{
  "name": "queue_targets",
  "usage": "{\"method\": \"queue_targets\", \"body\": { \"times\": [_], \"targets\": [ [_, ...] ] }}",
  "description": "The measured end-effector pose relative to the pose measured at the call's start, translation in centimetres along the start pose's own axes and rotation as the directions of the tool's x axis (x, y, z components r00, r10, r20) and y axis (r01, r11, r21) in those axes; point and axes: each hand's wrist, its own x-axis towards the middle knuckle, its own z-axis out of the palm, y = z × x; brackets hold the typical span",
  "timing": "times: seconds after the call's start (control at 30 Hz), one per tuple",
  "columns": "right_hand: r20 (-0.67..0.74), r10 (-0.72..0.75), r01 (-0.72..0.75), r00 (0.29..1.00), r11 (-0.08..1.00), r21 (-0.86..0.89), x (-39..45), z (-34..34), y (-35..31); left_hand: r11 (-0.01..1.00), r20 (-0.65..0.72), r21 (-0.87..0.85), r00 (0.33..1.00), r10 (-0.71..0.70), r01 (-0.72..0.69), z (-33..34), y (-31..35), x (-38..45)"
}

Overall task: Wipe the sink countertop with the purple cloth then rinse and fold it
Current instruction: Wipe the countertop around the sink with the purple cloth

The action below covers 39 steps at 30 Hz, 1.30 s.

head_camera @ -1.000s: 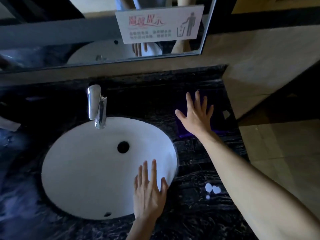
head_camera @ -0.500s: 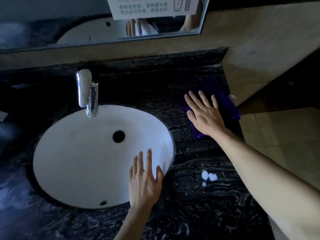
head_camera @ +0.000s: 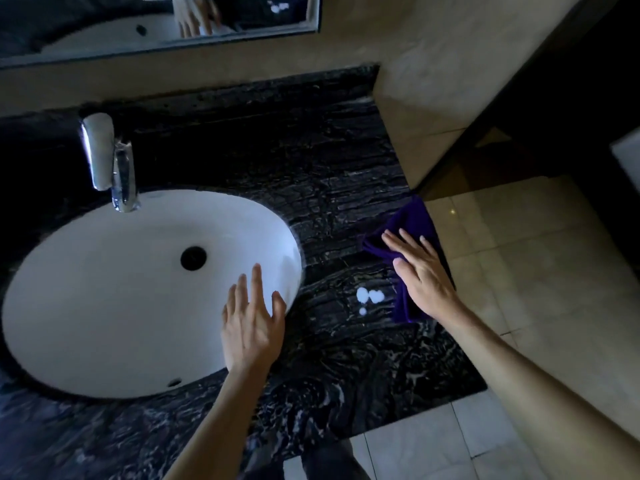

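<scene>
The purple cloth [head_camera: 412, 225] lies bunched on the black marble countertop [head_camera: 311, 161] near its right edge. My right hand [head_camera: 424, 275] presses flat on the cloth with straight fingers, covering its middle. My left hand [head_camera: 251, 327] rests with spread, straight fingers on the right rim of the white oval sink [head_camera: 114, 299]. A few small white blobs [head_camera: 369, 296] sit on the counter between my hands, just left of the cloth.
A chrome faucet [head_camera: 110, 161] stands behind the sink at the left. A mirror [head_camera: 156, 26] hangs above the backsplash. A beige wall block [head_camera: 408, 109] bounds the counter's far right. Beige floor tiles [head_camera: 536, 258] lie beyond the counter's right and front edges.
My right hand has slid the cloth from the back right of the counter toward me along the right edge. My left hand has stayed on the sink rim.
</scene>
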Motion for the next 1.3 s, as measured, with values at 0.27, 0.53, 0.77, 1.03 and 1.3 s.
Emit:
{"method": "queue_targets", "body": {
  "times": [0.27,0.53,0.77,1.03,1.3],
  "targets": [
    [-0.165,-0.019,0.014,0.986,0.999,-0.032,-5.2,4.1,-4.6,0.999,-0.002,-0.027,1.000,0.028,-0.028,-0.2,0.1,-0.1],
    [0.085,0.021,0.005,0.996,0.954,-0.301,-5.8,4.2,-7.1,0.998,-0.012,-0.051,1.000,0.021,-0.022,-0.2,-0.1,-0.2],
    [0.052,0.050,-0.013,0.997,0.838,-0.545,-4.2,5.9,-7.5,0.999,-0.021,-0.026,0.999,0.037,-0.038,-0.1,0.1,-0.3],
    [0.022,0.068,-0.046,0.997,0.839,-0.542,3.8,5.5,-7.2,0.999,-0.019,-0.034,0.999,0.033,-0.034,-0.1,0.2,-0.1],
    [0.179,-0.095,0.165,0.979,0.887,-0.431,-5.9,8.8,-12.3,0.969,-0.081,-0.242,0.996,0.023,-0.042,-0.8,-0.3,-0.8]
  ]
}}
